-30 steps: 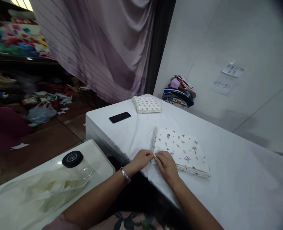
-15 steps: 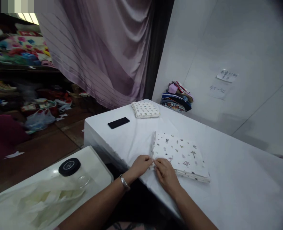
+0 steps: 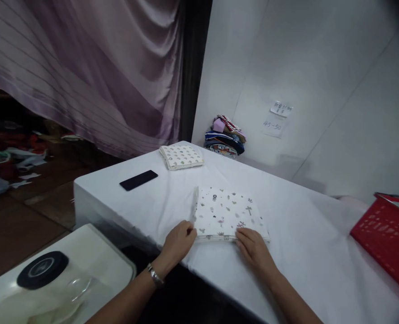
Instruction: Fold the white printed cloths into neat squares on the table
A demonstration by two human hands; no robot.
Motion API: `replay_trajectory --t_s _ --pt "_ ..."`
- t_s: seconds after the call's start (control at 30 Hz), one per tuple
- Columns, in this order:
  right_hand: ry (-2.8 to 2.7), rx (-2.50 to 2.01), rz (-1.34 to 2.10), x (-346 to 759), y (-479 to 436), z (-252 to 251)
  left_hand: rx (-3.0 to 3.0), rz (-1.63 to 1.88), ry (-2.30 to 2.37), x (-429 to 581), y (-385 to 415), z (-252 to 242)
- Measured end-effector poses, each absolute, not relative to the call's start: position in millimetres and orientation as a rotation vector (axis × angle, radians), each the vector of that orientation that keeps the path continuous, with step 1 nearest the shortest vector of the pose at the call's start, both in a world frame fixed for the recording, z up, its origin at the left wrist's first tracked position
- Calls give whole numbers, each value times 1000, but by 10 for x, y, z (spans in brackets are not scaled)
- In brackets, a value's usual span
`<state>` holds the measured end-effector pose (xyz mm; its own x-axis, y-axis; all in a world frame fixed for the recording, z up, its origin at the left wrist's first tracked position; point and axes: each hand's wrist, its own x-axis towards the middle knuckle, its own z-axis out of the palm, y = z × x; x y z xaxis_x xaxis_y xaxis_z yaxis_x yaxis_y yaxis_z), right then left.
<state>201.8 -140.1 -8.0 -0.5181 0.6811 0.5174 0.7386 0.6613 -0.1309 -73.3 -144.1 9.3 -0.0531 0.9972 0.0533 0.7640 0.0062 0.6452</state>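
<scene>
Hands, since half a second ago: they had been bunched together at the near left corner and had now parted, with the right one slid along the near edge.
Folded cloth: white square of printed cotton, lying flat on the white-draped table, just ahead of both hands.
Lie of it: near edge ran straight across the person's front, left to right; close to square, so no strong long axis.
Left hand: curled against the near left corner and touching it; whether it pinched a layer could not be told.
Right hand: flatter, fingers stretched onto the near edge towards the right corner, gripping nothing.
Nearer hand: neither, as both were in contact with the cloth.
Around it: black slab phone and a second folded patterned cloth well beyond; red plastic basket far right.
</scene>
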Motion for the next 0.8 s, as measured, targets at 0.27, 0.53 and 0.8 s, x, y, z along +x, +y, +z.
replay_trajectory --t_s 0.27,0.53,0.8 --pt "-2180 -1366 -224 2528 -1403 -160 1918 514 1950 -682 -1439 194" --pt "-2174 -1461 -76 2501 -1287 -48 2019 245 1993 -669 -1441 240" --pt "-2159 -1389 68 2015 -853 232 2039 217 1976 -670 -1430 245"
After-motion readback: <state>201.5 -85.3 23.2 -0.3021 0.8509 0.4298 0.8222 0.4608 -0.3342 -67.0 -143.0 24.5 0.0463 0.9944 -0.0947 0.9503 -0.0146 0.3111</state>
